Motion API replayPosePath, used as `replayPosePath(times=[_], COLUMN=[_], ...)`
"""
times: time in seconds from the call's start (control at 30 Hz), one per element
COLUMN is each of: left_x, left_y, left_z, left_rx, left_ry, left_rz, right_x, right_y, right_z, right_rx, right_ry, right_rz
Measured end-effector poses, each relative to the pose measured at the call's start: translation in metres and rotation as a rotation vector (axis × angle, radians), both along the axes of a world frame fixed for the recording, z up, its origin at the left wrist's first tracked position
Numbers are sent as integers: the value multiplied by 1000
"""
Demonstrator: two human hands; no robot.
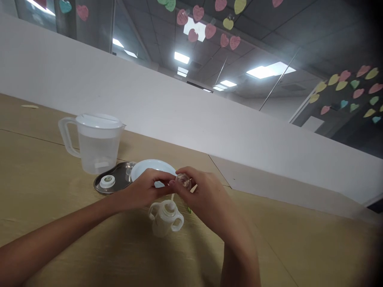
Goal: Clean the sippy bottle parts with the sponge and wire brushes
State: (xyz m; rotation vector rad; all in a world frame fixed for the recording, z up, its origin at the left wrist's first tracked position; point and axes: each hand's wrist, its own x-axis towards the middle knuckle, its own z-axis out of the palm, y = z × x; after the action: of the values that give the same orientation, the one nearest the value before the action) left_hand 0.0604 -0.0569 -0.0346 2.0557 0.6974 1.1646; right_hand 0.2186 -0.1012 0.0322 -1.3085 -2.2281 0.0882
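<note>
My right hand is closed around a small clear round cap, thumb and forefinger on either side of it. From the left, my left hand pinches at the cap's near edge, and its fingertips meet those of my right hand. Just below both hands stands a translucent baby sippy cup with two side handles and a pale spout or straw rising from its lid. Its base blurs into the table. A bit of something green shows beside the cup, mostly hidden by my right hand.
Behind my left hand are a pale bowl and a metal tray bearing a white ring-shaped cap and a clear piece. A lidded plastic pitcher stands at the back left. A low white wall rises behind the wooden table.
</note>
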Motion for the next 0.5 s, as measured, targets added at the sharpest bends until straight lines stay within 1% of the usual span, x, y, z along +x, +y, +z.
replayPosePath(times=[0.13, 0.23, 0.3, 0.37, 0.43, 0.5], left_x=[0, -7, -17, -30, -46, -62], left_y=[1, 6, 12, 21, 32, 43], left_z=[-1, -2, -3, -7, -11, -16], left_rx=[32, 57, 95, 156, 207, 189], left_ry=[65, 246, 417, 589, 752, 917], left_rz=[3, -4, 41, 186, 390, 546], right_x=[2, 4, 5, 6, 6, 7], right_y=[2, 7, 13, 20, 26, 32], right_z=[-2, -7, -11, -15, -18, -21], right_rx=[7, 1, -32, -86, -132, -154], right_ry=[-47, -167, -257, -329, -379, -414], right_rz=[-11, -39, -42, -9, 21, 22])
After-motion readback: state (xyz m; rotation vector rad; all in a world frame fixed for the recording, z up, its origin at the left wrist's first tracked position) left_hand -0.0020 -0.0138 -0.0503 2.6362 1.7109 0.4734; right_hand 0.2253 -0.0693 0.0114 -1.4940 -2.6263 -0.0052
